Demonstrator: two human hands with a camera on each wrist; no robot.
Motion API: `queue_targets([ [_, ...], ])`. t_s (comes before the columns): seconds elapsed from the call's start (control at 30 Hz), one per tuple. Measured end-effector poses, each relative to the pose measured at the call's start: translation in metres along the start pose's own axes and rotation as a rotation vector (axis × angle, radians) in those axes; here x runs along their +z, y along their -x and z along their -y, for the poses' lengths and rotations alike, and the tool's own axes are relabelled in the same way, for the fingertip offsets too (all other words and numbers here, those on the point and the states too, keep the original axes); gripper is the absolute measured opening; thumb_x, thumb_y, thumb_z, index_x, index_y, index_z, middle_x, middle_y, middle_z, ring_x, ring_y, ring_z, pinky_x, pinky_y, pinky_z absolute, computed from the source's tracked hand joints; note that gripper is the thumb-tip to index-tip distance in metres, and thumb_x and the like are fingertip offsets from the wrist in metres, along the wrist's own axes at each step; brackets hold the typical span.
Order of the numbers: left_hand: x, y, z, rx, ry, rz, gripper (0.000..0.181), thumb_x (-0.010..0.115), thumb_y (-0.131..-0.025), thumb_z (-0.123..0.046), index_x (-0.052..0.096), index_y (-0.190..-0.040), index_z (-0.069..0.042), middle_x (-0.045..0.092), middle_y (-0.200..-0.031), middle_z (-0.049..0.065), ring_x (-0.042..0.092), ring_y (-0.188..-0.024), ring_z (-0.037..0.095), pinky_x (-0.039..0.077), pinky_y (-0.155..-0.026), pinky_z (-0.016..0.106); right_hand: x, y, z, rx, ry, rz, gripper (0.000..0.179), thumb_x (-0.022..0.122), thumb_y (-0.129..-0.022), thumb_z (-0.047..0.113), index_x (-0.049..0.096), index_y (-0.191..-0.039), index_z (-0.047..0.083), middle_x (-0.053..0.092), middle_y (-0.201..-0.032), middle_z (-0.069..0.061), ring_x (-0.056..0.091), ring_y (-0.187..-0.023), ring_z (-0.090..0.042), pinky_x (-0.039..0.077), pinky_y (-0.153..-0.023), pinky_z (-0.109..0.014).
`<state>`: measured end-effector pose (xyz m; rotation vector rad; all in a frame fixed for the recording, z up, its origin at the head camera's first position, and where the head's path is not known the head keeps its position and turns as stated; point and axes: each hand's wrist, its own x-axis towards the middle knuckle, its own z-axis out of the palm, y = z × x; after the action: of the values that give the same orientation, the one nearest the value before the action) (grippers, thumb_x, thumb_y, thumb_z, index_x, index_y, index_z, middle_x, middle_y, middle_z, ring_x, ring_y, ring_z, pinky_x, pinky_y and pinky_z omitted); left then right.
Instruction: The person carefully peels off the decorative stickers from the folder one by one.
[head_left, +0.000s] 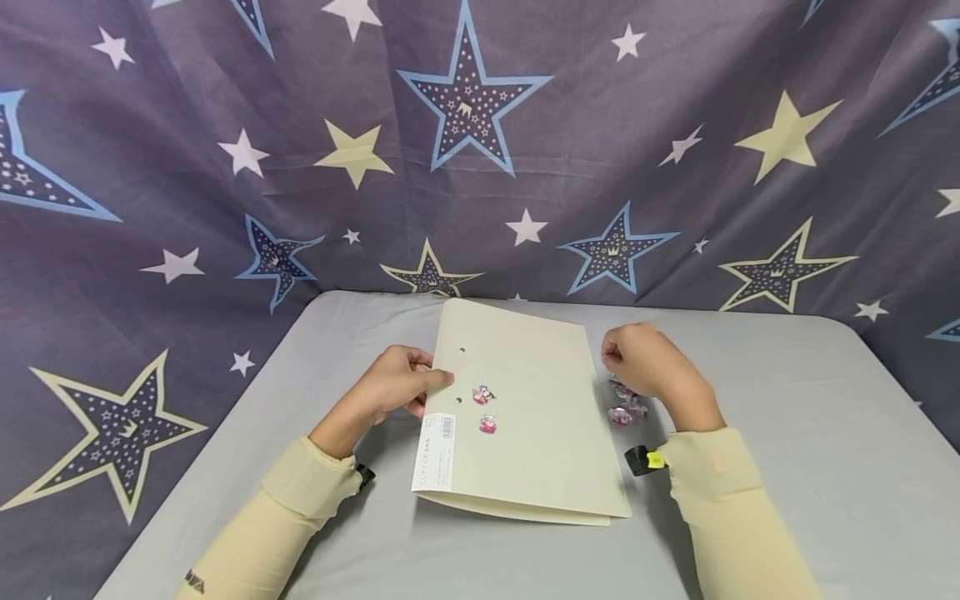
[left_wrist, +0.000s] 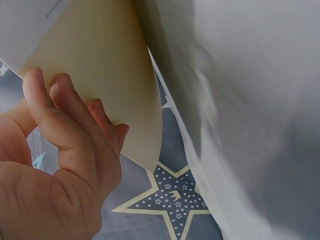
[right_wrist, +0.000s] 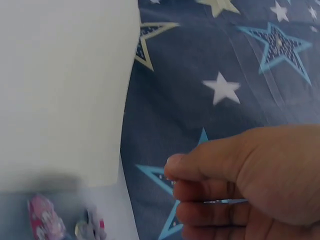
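Note:
A cream file folder (head_left: 525,467) lies tilted on the table, its lower edges slightly apart. My left hand (head_left: 397,383) holds it at the left side, thumb on the cover and fingers underneath. In the left wrist view, the fingers (left_wrist: 90,130) spread beneath the folder (left_wrist: 115,90). Two small pink cartoon pieces (head_left: 487,425) are on the cover near two punched holes. My right hand (head_left: 648,362) hovers beyond the folder's right edge, over a small pile of shiny pink pieces (head_left: 627,412). Its fingers (right_wrist: 210,212) are curled under the thumb, with nothing visible between them.
A white printed label (head_left: 433,454) sits at the folder's lower left corner. The table (head_left: 787,475) has a pale grey cloth over it. Behind it hangs a dark curtain (head_left: 570,150) patterned with stars. Dark devices (head_left: 641,460) are strapped at both wrists.

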<state>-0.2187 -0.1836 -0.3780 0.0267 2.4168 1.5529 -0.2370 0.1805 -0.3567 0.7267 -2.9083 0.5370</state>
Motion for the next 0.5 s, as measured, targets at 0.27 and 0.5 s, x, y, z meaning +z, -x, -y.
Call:
queue_targets([
  [0.27, 0.0, 0.0, -0.001, -0.005, -0.006, -0.005, 0.034, 0.074, -0.091, -0.017, 0.065, -0.115, 0.006, 0.071, -0.083, 0.012, 0.061, -0.053, 0.014, 0.054, -0.045, 0.024, 0.01, -0.006, 0.025, -0.135, 0.04, -0.055, 0.025, 0.062, -0.09, -0.005, 0.064, -0.073, 0.014, 0.056, -0.069, 0.004, 0.05, -0.066, -0.013, 0.047, -0.063, -0.031],
  [0.5, 0.0, 0.001, -0.001, -0.007, 0.0, -0.003, 0.034, 0.074, -0.091, -0.016, 0.064, -0.115, 0.006, 0.071, -0.084, 0.012, 0.061, -0.053, 0.014, 0.053, -0.045, 0.024, 0.014, -0.009, 0.04, -0.198, 0.063, -0.071, 0.029, 0.063, -0.088, -0.007, 0.062, -0.07, 0.016, 0.055, -0.068, 0.005, 0.049, -0.065, -0.012, 0.047, -0.063, -0.029],
])
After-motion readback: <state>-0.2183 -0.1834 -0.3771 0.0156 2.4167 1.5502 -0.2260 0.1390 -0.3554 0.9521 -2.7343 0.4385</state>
